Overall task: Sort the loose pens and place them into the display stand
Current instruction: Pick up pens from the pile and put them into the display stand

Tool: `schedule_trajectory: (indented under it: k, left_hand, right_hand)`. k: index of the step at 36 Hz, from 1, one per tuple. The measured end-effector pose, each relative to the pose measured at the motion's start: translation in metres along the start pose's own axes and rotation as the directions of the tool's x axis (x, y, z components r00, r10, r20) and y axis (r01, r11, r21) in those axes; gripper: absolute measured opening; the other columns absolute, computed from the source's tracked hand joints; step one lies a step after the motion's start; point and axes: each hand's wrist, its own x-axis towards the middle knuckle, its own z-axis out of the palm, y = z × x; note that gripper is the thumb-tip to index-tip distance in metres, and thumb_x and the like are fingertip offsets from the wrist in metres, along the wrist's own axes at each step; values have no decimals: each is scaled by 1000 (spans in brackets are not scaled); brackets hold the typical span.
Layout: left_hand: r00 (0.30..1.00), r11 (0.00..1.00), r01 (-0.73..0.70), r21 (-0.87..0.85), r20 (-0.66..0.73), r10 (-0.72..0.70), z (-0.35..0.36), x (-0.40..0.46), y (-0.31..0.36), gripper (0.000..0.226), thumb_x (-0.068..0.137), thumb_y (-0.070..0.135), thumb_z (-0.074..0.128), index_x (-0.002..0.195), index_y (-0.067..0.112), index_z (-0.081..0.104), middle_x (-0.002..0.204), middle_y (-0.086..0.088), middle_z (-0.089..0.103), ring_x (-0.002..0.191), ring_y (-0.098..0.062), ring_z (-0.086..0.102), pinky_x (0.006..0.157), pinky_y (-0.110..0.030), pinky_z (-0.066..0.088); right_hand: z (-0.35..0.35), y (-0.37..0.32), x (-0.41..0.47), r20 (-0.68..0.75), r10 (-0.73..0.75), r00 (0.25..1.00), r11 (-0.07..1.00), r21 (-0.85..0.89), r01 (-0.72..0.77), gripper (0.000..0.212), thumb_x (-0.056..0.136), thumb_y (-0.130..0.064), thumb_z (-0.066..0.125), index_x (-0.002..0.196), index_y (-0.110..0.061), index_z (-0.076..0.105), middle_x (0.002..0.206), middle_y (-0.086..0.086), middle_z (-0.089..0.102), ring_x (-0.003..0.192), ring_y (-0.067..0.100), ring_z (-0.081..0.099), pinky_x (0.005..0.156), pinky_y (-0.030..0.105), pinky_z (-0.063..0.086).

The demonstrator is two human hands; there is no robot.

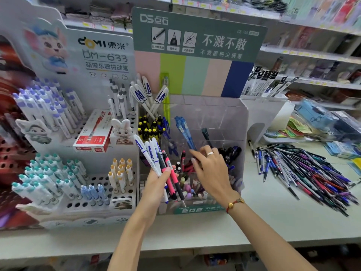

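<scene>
- The left hand (pixel 158 182) is curled round a fanned bundle of pens (pixel 156 159): white ones with blue marks, a pink one and a dark one, tips pointing down and near.
- The right hand (pixel 212 169), with a ring on one finger and a red cord bracelet at the wrist, reaches into the clear display stand (pixel 224 118); its fingers are bent down among the pens there, but whether they pinch one cannot be told.
- Just beyond the right fingertips, blue pens (pixel 183 132) lean in a middle compartment; yellow-capped pens (pixel 148 128) fill a compartment further left, and white pens with blue marks (pixel 148 92) stand at the far left corner.
- A green header card (pixel 197 32) rises behind the stand.
- To the right, a heap of loose pens (pixel 304 173) lies on the white counter (pixel 254 222).
- To the left stands a white tiered rack (pixel 101 184) holding teal-, purple- and yellow-capped pens and a red box (pixel 93 133).
</scene>
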Motion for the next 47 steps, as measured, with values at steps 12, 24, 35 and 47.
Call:
schedule_trajectory:
  k: [12, 24, 35, 47]
  left_hand:
    - [993, 1000, 9, 24, 118, -11, 13, 1, 0, 21, 101, 5, 38, 121, 8, 46, 96, -3, 61, 55, 6, 64, 46, -9, 48]
    - [999, 997, -42, 64, -16, 43, -8, 2, -4, 21, 102, 21, 40, 122, 23, 46, 84, -2, 51, 72, -6, 51, 54, -5, 45]
    - [1000, 997, 11, -73, -1, -11, -9, 5, -8, 24, 100, 31, 43, 118, 21, 55, 76, 3, 56, 61, -5, 54, 64, -28, 50]
    - [996, 948, -31, -318, -91, 2, 17, 2, -9, 22, 101, 21, 42, 121, 20, 52, 113, -5, 69, 111, -21, 63, 92, -50, 51]
  right_hand:
    - [-42, -16, 19, 474, 340, 812, 365, 730, -578, 19, 94, -30, 59, 92, -18, 73, 67, -8, 67, 60, 4, 59, 58, 16, 47]
    - [-22, 6, 5, 4, 430, 903, 708, 618, -341, 17, 96, -19, 56, 111, -15, 64, 84, -10, 68, 78, 3, 68, 73, 20, 57]
    - [0, 9, -7, 102, 176, 979, 962, 193, -193, 18, 83, -29, 74, 99, -23, 74, 95, -4, 68, 74, 10, 61, 67, 24, 53]
    - [-44, -39, -32, 526, 65, 848, 619, 645, -448, 28, 77, -34, 78, 101, -24, 67, 87, -13, 69, 80, -1, 64, 71, 14, 51]
